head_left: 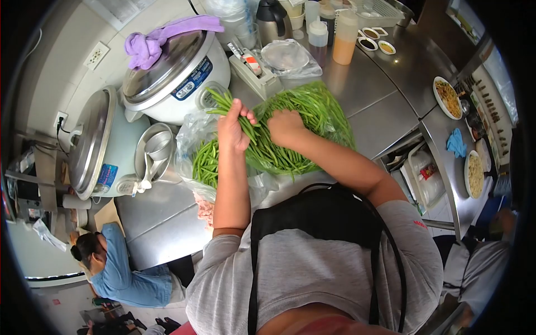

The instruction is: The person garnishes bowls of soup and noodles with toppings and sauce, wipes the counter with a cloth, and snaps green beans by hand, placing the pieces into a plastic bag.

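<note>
My left hand (234,127) is closed round a bunch of green beans (222,99), raised a little above the bags. To its right, my right hand (286,127) presses into a large heap of green beans (321,114) in a green-tinted plastic bag (340,106). Its fingers curl down among the beans, and their tips are hidden. Below and left of my left wrist, a clear plastic bag (187,134) holds more green beans (205,163). Something pinkish (204,211) lies by my left forearm, partly covered by it.
Two large rice cookers (192,81) (92,148) stand left, with a metal bowl (156,145) of scoops. Squeeze bottles (345,39) and sauce dishes (368,43) are at the back. An open drawer (421,167) is at right. A person in blue (120,273) is lower left; another (474,268) is lower right.
</note>
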The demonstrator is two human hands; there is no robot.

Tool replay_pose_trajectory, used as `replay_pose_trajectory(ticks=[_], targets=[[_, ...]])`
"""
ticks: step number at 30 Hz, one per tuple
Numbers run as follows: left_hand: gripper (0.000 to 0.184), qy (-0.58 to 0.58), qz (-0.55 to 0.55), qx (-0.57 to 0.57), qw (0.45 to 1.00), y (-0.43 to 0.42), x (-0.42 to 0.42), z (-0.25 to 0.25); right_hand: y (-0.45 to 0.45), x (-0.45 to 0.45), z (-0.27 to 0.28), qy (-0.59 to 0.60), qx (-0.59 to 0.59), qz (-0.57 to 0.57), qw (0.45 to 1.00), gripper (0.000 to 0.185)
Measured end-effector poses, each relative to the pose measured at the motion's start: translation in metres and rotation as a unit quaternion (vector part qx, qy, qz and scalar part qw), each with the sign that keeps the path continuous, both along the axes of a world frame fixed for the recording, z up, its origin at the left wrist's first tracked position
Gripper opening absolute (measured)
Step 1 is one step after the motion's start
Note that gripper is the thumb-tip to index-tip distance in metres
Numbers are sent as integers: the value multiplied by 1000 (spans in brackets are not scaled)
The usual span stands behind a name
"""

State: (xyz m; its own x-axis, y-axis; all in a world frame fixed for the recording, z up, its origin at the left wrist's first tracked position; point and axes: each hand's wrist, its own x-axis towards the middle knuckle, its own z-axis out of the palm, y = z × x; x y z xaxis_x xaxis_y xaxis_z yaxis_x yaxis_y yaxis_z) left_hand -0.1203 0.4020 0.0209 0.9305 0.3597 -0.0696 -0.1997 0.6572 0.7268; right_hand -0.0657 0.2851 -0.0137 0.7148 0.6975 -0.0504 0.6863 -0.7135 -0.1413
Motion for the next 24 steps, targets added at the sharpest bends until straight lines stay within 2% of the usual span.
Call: replay_pose_trajectory(ticks=[4,8,9,12,15,18,21,24], targets=[[17,50,-40,14,998,0,-2,-16,-19,13,33,123,51,-59,989,25],[12,108,-52,42,992,-9,-1,-22,-57,32,34,208,232,-52,949,17],[14,90,-78,36,992,-11,2,-28,-62,35,25,251,289,-82,920,15],[16,62,-77,48,994,-33,10,-19,-62,29,10,335,442,-21,832,14],[16,29,-70,97,992,-43,16,-11,-59,12,30,385,498,24,777,9],[14,-3,-44,91,995,-41,19,-3,-61,16,21,336,459,-13,822,12],[13,-29,-16,61,998,-36,18,3,-63,14,21,272,471,1,839,15],[13,-25,3,19,1000,-35,17,9,-63,13,23,259,450,-4,855,18]])
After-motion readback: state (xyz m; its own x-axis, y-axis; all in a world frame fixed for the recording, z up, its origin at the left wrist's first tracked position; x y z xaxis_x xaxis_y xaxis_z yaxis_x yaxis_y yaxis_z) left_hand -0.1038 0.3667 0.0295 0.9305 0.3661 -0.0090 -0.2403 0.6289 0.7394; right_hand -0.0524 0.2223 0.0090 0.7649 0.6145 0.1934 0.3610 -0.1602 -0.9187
